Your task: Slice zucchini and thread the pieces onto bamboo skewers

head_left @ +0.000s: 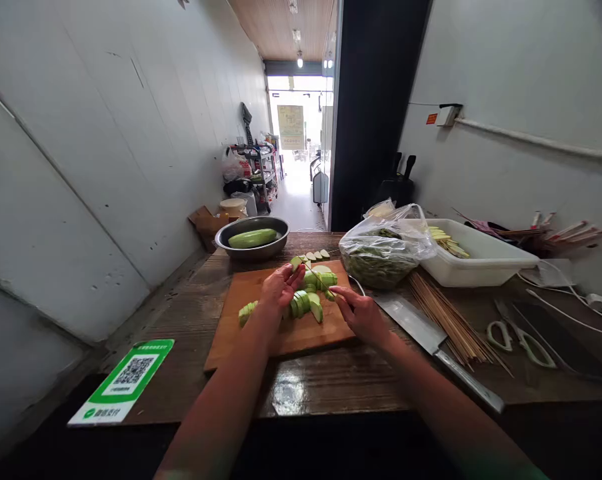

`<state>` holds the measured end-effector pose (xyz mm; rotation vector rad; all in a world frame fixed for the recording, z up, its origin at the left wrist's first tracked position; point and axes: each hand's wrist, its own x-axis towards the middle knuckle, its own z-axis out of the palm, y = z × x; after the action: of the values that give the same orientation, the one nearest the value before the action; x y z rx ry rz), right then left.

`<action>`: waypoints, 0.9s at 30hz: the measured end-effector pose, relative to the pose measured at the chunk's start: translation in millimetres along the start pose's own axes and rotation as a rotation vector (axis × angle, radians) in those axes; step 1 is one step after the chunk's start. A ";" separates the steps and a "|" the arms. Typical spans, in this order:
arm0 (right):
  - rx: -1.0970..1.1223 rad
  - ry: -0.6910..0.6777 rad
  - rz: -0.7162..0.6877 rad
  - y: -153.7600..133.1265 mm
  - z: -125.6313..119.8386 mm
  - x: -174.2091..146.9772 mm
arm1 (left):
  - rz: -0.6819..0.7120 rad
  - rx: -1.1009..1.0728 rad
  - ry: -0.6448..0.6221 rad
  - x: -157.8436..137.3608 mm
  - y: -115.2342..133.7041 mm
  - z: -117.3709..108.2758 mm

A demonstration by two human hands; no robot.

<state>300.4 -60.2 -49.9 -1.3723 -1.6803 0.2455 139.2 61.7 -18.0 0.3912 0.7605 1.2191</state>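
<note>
My left hand [277, 288] pinches a pale green zucchini slice [296, 263] above the wooden cutting board [275, 347]. A thin bamboo skewer [317, 279] runs from that slice to my right hand [363, 316], which is closed around its lower end. Below and between my hands, cut zucchini [301, 304] lies on the board in leaning stacks of slices. More slices stand at the board's left, partly behind my left forearm. Several pale pieces [318, 255] sit in a row at the far edge of the board. Whether the skewer's tip has passed through the slice is too small to tell.
A metal bowl [223, 241] with a whole zucchini [253, 239] stands behind the board. To the right lie a cleaver [413, 323], loose skewers [455, 320], scissors [523, 340], a bag of greens [385, 257] and a white tub [485, 263]. A QR-code card [125, 380] lies front left.
</note>
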 end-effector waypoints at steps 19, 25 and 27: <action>-0.090 -0.100 -0.143 1.2 11.8 -9.0 | 0.034 -0.062 0.003 3.1 9.0 -8.8; -0.099 -0.102 -0.133 -2.1 9.7 -9.2 | 0.046 -0.025 -0.008 2.5 8.5 -8.9; -0.102 -0.104 -0.121 -2.7 9.2 -9.7 | 0.071 -0.010 -0.024 3.1 7.9 -9.9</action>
<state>291.3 -66.0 -58.2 -1.3458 -1.8769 0.1662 127.2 65.9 -20.8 0.4270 0.7250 1.2819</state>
